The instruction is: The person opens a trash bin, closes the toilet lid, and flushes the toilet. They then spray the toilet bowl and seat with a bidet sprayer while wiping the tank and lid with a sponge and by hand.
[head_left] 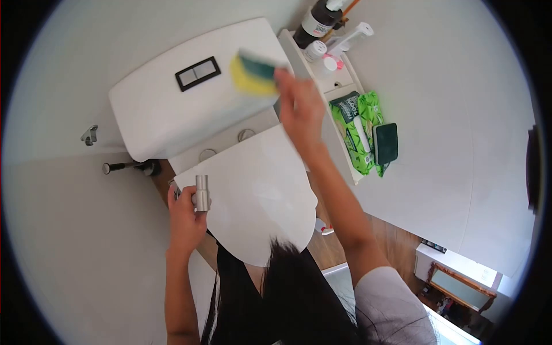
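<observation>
My right hand (303, 112), smeared a little by motion, grips a yellow sponge (247, 79) with a green scouring side, over the right part of the white toilet tank (144, 106). A black-framed dual flush button (198, 73) is set in the tank lid. In my left hand (187, 221) is a silver bidet sprayer (202, 193), its cylindrical head upright above the left edge of the closed white toilet lid (261, 195). Fingers hide part of its handle.
On the right, a narrow white shelf (305, 60) bears a dark pump bottle (316, 26) and small white containers. Green wipes packs (359, 132) and a dark green-topped pad (386, 144) lie nearer. A metal wall holder (89, 135) and a black-and-chrome handle (118, 167) are at left.
</observation>
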Available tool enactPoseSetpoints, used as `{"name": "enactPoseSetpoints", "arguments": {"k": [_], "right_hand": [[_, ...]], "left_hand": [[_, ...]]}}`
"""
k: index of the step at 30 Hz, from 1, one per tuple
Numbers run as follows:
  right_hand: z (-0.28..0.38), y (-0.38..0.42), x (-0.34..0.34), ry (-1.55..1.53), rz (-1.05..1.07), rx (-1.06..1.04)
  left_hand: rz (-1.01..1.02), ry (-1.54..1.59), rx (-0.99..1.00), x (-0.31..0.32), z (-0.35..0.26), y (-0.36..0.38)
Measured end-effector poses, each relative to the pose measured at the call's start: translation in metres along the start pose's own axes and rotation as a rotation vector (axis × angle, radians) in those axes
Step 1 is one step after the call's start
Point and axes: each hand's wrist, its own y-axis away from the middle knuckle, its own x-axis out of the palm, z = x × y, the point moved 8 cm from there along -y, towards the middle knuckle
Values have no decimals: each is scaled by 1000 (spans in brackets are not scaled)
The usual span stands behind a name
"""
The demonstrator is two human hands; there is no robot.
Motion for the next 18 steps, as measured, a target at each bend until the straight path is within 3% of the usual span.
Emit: {"name": "enactPoseSetpoints", "arguments": {"k": [1,3,6,8,10,12,15,17,18], "right_hand": [[-10,-22,-3,28,-107,-14],[-44,-27,14,88,-121,61],[-35,35,30,141,-214,183],[-9,80,51,-198,-110,349],[25,103,60,-311,92,396],[15,112,50,-361,74,432],[-51,91,8,-173,-80,685],[-78,81,3,-361,-350,824],[-78,88,9,-361,-343,820]], "left_hand": [[13,2,2,3,-3,-1],[43,-21,-48,5,-5,-5],[52,-53,-36,11,-11,-7],[72,-66,-21,15,-14,-10],[98,-79,-6,17,-18,-14],[129,-97,-48,16,-20,-16],[105,-36,-52,16,-15,-15],[135,-24,-80,18,-15,-14],[164,-19,-97,19,-15,-14]]}}
